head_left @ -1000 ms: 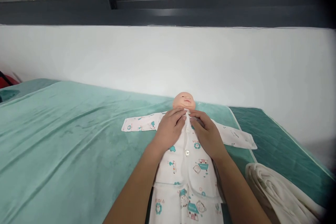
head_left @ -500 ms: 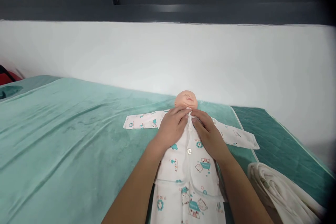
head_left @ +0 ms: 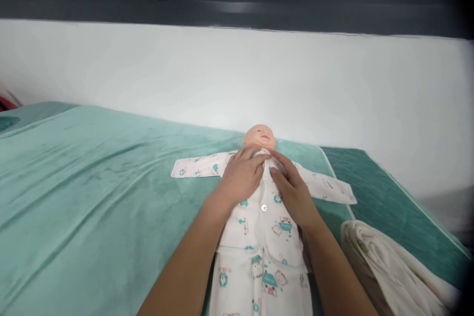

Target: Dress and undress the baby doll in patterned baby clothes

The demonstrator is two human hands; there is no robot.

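Observation:
A baby doll lies on its back, its head toward the wall. It wears a white printed baby top with sleeves spread out to both sides and a round snap button showing on the front seam. My left hand rests on the left side of the doll's chest, just below the chin, fingers stretched out over the cloth. On the other side of the seam my right hand lies on the chest, fingers extended toward the collar. Printed white trousers cover the lower body. The fastening under my fingertips is partly hidden.
A light green sheet covers the bed, with a darker green quilted cloth at the right. A folded white cloth sits beside my right forearm. Behind are a white wall and a dark window frame with bars.
The whole view has shifted slightly, so the doll appears a little higher and further left. Both hands stay on the chest; my left fingers lie a bit more across the front seam.

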